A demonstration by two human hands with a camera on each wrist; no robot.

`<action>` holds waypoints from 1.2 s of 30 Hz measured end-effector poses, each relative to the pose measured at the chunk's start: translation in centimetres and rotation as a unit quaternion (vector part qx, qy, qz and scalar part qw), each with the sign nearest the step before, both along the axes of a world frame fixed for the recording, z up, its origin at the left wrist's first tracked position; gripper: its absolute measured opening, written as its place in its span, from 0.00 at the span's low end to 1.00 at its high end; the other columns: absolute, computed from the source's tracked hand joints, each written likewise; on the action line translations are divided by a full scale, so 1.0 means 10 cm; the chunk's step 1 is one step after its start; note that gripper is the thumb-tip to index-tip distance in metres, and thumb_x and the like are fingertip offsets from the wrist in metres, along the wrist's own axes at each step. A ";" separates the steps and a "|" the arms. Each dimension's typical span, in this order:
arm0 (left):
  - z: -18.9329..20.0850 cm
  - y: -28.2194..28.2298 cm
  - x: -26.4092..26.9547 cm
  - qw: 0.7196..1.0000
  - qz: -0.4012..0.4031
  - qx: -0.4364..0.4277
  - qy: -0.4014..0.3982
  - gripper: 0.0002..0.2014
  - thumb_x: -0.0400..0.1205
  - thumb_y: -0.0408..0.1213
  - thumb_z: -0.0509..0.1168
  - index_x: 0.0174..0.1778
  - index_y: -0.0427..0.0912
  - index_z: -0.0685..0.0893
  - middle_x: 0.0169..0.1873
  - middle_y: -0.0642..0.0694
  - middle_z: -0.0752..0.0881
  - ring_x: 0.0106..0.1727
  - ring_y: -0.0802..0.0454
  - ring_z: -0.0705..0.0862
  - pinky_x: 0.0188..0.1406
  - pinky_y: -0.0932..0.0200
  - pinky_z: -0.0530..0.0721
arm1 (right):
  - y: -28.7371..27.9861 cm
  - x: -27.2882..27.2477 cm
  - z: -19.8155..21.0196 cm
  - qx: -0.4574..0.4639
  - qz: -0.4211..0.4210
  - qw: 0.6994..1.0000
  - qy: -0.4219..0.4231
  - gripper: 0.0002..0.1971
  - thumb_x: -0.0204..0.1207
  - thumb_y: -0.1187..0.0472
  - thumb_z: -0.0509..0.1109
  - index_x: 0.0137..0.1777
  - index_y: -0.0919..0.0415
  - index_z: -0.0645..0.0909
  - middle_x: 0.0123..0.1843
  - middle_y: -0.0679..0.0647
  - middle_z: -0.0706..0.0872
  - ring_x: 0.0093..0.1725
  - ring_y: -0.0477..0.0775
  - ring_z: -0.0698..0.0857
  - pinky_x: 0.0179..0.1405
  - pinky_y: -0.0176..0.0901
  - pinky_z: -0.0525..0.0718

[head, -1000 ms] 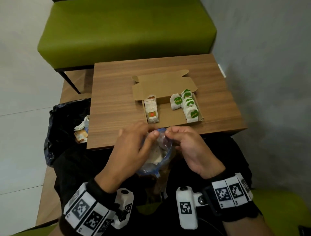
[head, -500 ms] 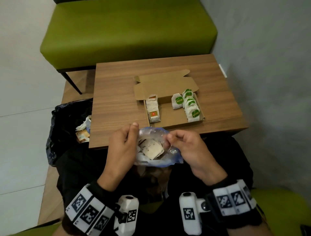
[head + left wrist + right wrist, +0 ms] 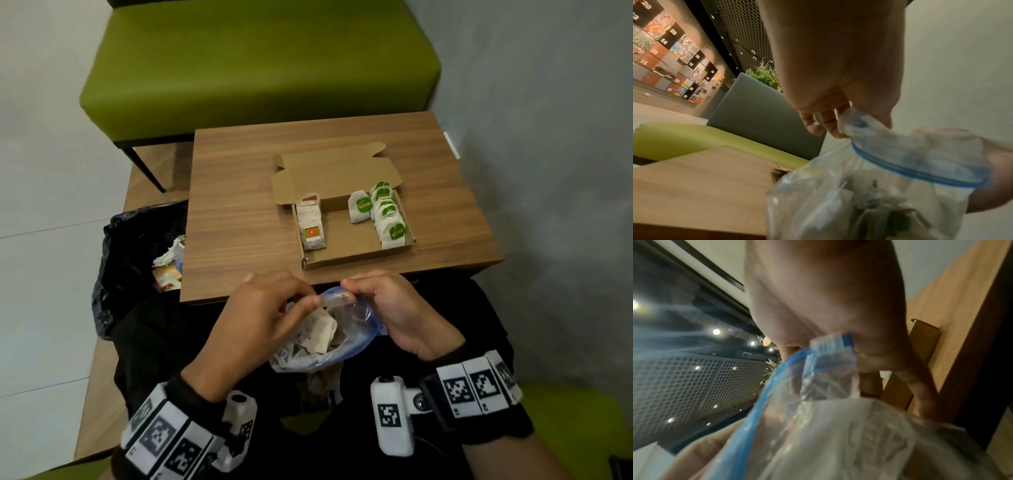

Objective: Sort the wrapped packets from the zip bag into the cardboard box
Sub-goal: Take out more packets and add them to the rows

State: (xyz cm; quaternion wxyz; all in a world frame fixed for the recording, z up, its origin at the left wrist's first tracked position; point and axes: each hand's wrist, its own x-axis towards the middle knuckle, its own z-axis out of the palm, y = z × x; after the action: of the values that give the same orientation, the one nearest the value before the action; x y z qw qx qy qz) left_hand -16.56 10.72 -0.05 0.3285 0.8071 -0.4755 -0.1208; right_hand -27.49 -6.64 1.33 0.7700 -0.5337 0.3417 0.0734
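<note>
A clear zip bag (image 3: 329, 339) with a blue seal strip hangs over my lap, just in front of the table's near edge. My left hand (image 3: 263, 318) pinches its left rim and my right hand (image 3: 387, 305) pinches its right rim (image 3: 833, 352), holding the mouth apart. White wrapped packets (image 3: 317, 330) show inside the bag. In the left wrist view my fingers (image 3: 830, 125) grip the bag (image 3: 890, 170) top. The open cardboard box (image 3: 346, 253) lies on the table, with a row of orange-labelled packets (image 3: 310, 226) along its left side and green-labelled packets (image 3: 387, 219) along its right.
The box sits on a small wooden table (image 3: 239, 205). A green bench (image 3: 260, 65) stands behind it. A black rubbish bag (image 3: 137, 260) with scraps lies on the floor to the left. A grey wall runs along the right side.
The bag's mouth was spread wide half a second ago; my hands have since come closer together, and the bag sits slightly lower over my lap.
</note>
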 end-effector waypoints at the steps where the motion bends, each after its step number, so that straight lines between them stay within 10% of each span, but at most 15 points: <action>1: -0.02 -0.02 -0.01 1.000 0.016 -0.005 -0.010 0.13 0.83 0.55 0.61 0.43 0.53 0.86 0.35 0.64 0.81 0.37 0.64 0.80 0.41 0.55 0.79 | 0.01 0.00 0.01 -0.031 0.019 0.999 -0.004 0.20 0.83 0.65 0.64 0.27 0.60 0.80 0.29 0.56 0.82 0.34 0.51 0.81 0.45 0.45 0.79; 6: -0.13 -0.10 -0.09 0.992 0.123 0.031 -0.009 0.15 0.87 0.46 0.58 0.34 0.48 0.77 0.26 0.55 0.78 0.28 0.55 0.78 0.29 0.56 0.71 | 0.14 0.00 -0.09 -0.246 0.023 0.968 -0.032 0.10 0.81 0.51 0.70 0.47 0.57 0.86 0.42 0.47 0.88 0.42 0.45 0.85 0.50 0.45 0.83; 10: -0.05 -0.13 -0.17 0.971 0.235 0.036 0.010 0.18 0.87 0.44 0.57 0.29 0.51 0.68 0.21 0.55 0.73 0.22 0.57 0.72 0.25 0.57 0.64 | 0.19 -0.15 -0.12 -0.555 0.048 0.830 0.017 0.29 0.61 0.27 0.70 0.56 0.43 0.77 0.52 0.38 0.78 0.55 0.43 0.81 0.62 0.51 0.76; 14: 0.03 -0.18 -0.20 0.963 0.265 0.024 0.028 0.21 0.87 0.43 0.57 0.26 0.52 0.64 0.18 0.54 0.70 0.20 0.60 0.68 0.23 0.64 0.57 | 0.27 -0.20 -0.16 -0.646 0.049 0.762 0.027 0.20 0.69 0.40 0.74 0.57 0.50 0.81 0.51 0.45 0.84 0.53 0.51 0.84 0.64 0.65 0.76; 17: 0.02 -0.17 -0.15 0.958 0.278 -0.013 0.063 0.22 0.87 0.43 0.57 0.24 0.50 0.67 0.18 0.53 0.71 0.21 0.58 0.72 0.22 0.65 0.62 | 0.25 -0.18 -0.18 -0.618 0.024 0.786 0.001 0.10 0.78 0.56 0.73 0.57 0.51 0.88 0.47 0.45 0.91 0.48 0.50 0.88 0.64 0.63 0.80; 21: -0.08 -0.05 -0.02 0.964 0.261 0.017 0.041 0.19 0.87 0.47 0.56 0.29 0.49 0.70 0.22 0.52 0.75 0.25 0.57 0.74 0.28 0.55 0.67 | 0.06 -0.11 -0.14 -0.365 0.012 0.931 -0.031 0.09 0.81 0.64 0.69 0.50 0.54 0.91 0.43 0.47 0.93 0.43 0.45 0.90 0.47 0.40 0.87; 27: -0.07 0.00 -0.09 0.998 0.063 0.022 0.019 0.30 0.79 0.60 0.63 0.73 0.48 0.69 0.62 0.55 0.76 0.58 0.61 0.76 0.57 0.64 0.75 | -0.03 -0.04 -0.17 -0.202 0.049 0.977 -0.037 0.13 0.87 0.65 0.61 0.48 0.60 0.87 0.43 0.52 0.89 0.42 0.45 0.85 0.45 0.37 0.82; 32: -0.04 -0.05 -0.04 0.998 0.061 -0.019 -0.004 0.15 0.84 0.56 0.59 0.55 0.52 0.83 0.47 0.61 0.84 0.48 0.60 0.80 0.48 0.52 0.82 | -0.04 -0.05 -0.12 -0.196 0.106 0.974 -0.044 0.14 0.87 0.66 0.60 0.46 0.55 0.86 0.50 0.51 0.81 0.50 0.48 0.81 0.53 0.40 0.77; 36: -0.07 -0.08 0.00 0.994 0.104 -0.030 0.011 0.16 0.86 0.52 0.59 0.39 0.48 0.83 0.40 0.55 0.80 0.42 0.58 0.79 0.40 0.63 0.77 | 0.03 -0.05 -0.10 -0.289 0.075 0.953 -0.057 0.09 0.84 0.53 0.66 0.57 0.51 0.86 0.56 0.48 0.79 0.57 0.46 0.82 0.63 0.46 0.82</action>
State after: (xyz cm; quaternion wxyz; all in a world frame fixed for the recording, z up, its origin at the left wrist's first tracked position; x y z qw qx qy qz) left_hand -16.60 9.88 -0.79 0.3687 0.8404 -0.3889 -0.0807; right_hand -28.01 -6.30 0.29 0.5929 -0.7610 0.2633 -0.0016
